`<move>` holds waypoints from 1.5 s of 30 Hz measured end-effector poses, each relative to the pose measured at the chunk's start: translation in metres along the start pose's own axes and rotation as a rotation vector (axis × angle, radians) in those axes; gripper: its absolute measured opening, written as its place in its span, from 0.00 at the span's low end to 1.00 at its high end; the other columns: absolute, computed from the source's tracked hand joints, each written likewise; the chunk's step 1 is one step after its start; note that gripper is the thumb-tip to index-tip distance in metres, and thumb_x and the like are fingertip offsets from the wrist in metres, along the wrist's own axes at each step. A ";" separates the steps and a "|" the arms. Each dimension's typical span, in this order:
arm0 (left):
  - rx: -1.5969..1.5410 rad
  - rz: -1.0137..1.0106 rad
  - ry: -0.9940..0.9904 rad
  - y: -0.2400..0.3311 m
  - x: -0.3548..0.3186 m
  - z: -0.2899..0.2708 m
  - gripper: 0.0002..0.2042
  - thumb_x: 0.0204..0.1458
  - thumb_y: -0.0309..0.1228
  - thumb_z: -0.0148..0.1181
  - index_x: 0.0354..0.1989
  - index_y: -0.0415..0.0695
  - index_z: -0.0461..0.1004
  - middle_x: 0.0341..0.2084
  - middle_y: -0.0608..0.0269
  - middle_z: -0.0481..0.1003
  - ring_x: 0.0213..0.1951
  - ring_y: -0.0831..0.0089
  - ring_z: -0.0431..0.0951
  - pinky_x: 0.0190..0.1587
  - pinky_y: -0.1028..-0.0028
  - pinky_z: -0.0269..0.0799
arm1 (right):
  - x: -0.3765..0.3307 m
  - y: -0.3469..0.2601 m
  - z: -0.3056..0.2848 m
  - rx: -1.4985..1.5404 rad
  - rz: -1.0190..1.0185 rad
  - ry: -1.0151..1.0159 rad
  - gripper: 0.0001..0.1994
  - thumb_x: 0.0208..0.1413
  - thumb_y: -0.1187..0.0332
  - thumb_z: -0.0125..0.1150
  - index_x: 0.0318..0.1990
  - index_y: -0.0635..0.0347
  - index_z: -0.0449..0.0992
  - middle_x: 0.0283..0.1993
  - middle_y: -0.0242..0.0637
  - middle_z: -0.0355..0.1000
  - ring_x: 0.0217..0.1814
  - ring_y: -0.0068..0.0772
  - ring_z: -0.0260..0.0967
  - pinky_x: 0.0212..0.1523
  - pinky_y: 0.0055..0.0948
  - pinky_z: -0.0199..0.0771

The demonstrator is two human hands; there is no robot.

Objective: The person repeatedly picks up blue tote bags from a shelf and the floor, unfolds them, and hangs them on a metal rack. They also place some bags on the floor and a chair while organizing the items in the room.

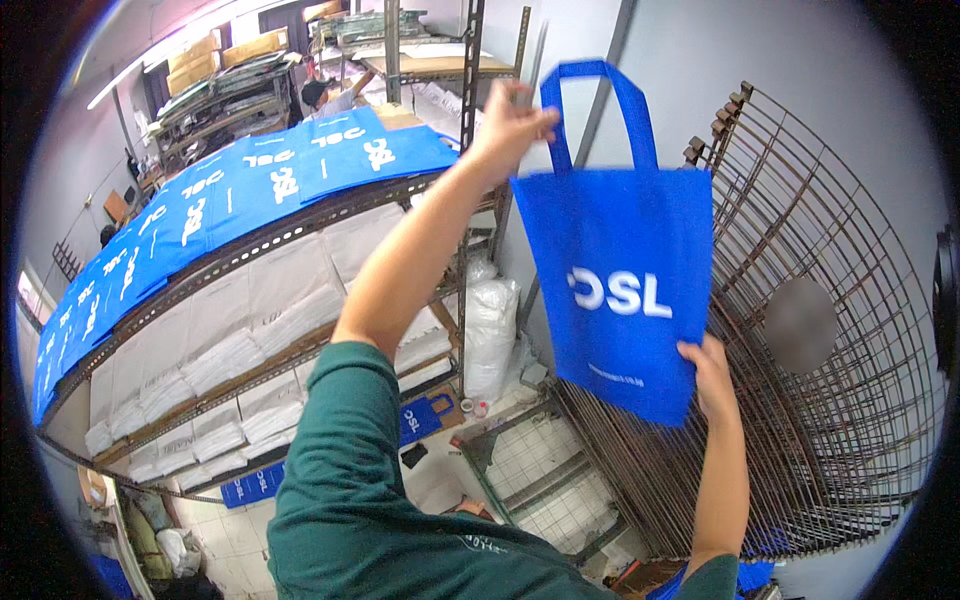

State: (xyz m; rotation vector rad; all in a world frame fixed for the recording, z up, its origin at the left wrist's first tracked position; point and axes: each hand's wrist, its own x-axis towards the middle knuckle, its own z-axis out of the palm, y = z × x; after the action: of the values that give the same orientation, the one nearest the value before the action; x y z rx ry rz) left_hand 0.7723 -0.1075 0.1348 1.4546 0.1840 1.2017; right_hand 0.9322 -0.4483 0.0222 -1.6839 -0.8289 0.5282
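1. The blue bag (615,245) is between two and three o'clock from the view's middle, slightly tilted, handle (632,112) uppermost.
2. The right hand (713,378) is clamped on its side edge at four o'clock; a light grip should avoid creasing it.
3. The left hand (512,130) is at eleven o'clock, fingers partly spread (whether they pinch the handle, I cannot tell); steadying that top corner would help.
4. Towards four o'clock stands a wire rack (760,470); its wires could snag a loose edge.
5. Beyond, towards ten o'clock, more bags (235,212) lie flat on a shelf (265,247).
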 end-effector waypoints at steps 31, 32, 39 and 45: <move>0.991 0.208 0.105 0.006 0.261 -0.138 0.35 0.33 0.27 0.52 0.58 0.37 0.56 0.47 0.45 0.69 0.48 0.65 0.71 0.49 0.76 0.65 | 0.173 -0.132 0.173 0.186 -0.509 -0.115 0.26 0.42 0.73 0.57 0.53 0.70 0.64 0.33 0.41 0.73 0.30 0.21 0.68 0.33 0.21 0.68; 0.951 0.204 0.113 0.005 0.260 -0.137 0.36 0.33 0.27 0.53 0.58 0.37 0.56 0.46 0.45 0.69 0.47 0.65 0.71 0.48 0.76 0.66 | 0.173 -0.131 0.173 0.190 -0.495 -0.132 0.26 0.42 0.72 0.57 0.53 0.71 0.64 0.36 0.43 0.72 0.33 0.23 0.68 0.35 0.21 0.68; 0.880 0.181 0.129 0.000 0.248 -0.135 0.37 0.37 0.30 0.59 0.59 0.36 0.53 0.46 0.49 0.69 0.45 0.68 0.71 0.48 0.75 0.64 | 0.175 -0.114 0.173 0.233 -0.328 -0.309 0.30 0.45 0.68 0.59 0.56 0.71 0.58 0.49 0.47 0.67 0.47 0.29 0.65 0.50 0.27 0.62; 0.735 0.148 0.098 -0.014 0.245 -0.133 0.41 0.30 0.32 0.58 0.59 0.33 0.51 0.38 0.50 0.73 0.41 0.68 0.72 0.46 0.76 0.66 | 0.169 -0.102 0.172 0.179 -0.230 -0.473 0.38 0.47 0.60 0.58 0.62 0.70 0.46 0.59 0.51 0.55 0.57 0.35 0.59 0.56 0.34 0.57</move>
State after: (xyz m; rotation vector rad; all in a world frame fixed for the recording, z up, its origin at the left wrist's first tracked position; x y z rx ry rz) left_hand 0.7940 0.1539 0.2308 2.0663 0.6462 1.4018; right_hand 0.8941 -0.1976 0.0864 -1.2930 -1.2581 0.8288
